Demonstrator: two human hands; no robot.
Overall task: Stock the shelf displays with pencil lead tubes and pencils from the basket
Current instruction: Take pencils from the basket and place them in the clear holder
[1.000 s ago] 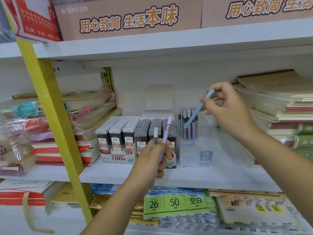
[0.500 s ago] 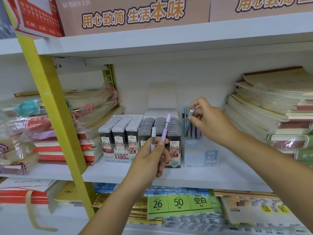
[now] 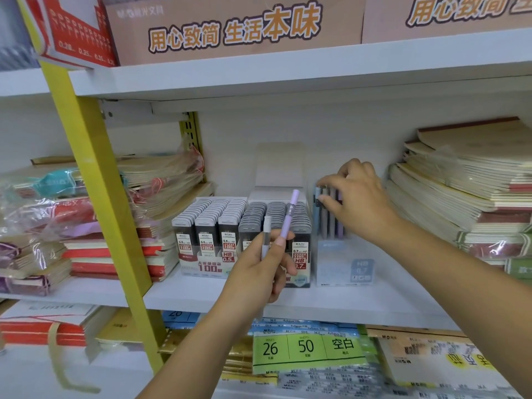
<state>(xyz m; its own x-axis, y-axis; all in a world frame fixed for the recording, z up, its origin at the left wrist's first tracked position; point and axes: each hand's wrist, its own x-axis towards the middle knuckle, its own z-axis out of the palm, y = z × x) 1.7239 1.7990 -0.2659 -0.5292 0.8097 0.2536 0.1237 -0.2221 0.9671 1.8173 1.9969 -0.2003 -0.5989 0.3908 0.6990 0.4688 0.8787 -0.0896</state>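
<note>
Lilac slim pencil (image 3: 290,217) and grey slim pencil (image 3: 267,229) were gripped upright in the left hand (image 3: 259,269); the right hand (image 3: 359,203) pinched a pale blue pencil (image 3: 317,217) standing in the clear plastic box (image 3: 345,266).

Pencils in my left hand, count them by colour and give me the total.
purple pencil: 1
grey pencil: 1
Total: 2, both held upright in the left hand.
</note>
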